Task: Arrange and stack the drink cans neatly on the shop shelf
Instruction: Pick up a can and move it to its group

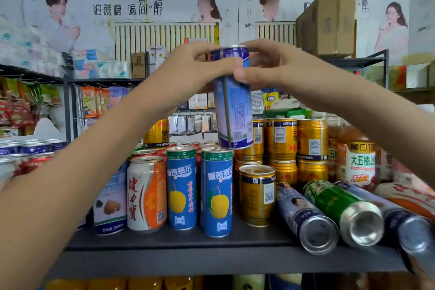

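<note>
Both hands, left hand [188, 66] and right hand [270, 66], grip the tall blue can [233, 110]. It could slip, hitting the mango cans [200, 190] at six o'clock.

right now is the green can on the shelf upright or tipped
Tipped. The green can lies on its side between two blue cans, its silver base facing the camera at the shelf edge.

Tall blue-and-white can [234, 106], held at its upper end between left hand [188, 70] and right hand [273, 66]: metal, glossy printed wrap. Below the grip, mango drink cans [181, 188]: glossy blue print, bright metal rims. Lower right, toppled green can [341, 209]: dull brushed-metal base. Shelf board [179, 259]: matt dark grey. Upper right, carton [329, 23]: matt brown cardboard.
</note>
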